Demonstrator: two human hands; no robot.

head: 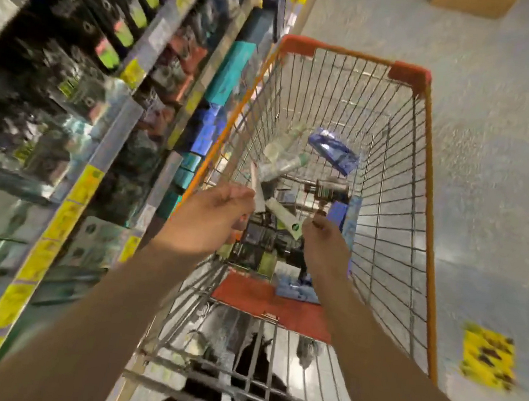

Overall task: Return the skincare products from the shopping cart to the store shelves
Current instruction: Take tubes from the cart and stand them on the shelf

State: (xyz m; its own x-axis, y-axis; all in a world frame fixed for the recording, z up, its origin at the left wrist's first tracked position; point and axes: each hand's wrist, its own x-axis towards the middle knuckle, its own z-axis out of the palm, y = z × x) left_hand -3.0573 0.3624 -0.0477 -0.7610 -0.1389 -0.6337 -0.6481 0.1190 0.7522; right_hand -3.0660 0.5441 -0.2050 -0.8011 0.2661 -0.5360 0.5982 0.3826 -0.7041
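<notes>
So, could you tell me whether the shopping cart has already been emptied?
No, the shopping cart holds a blue box, tubes and other products.

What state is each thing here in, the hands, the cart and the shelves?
Left hand: fingers curled, seemingly pinching a pale slim item; blurred.
Right hand: reaching into the cart, grip unclear.
Shopping cart: partly filled with boxes and tubes.
White tube: lying between the hands.
Store shelves: stocked.
</notes>
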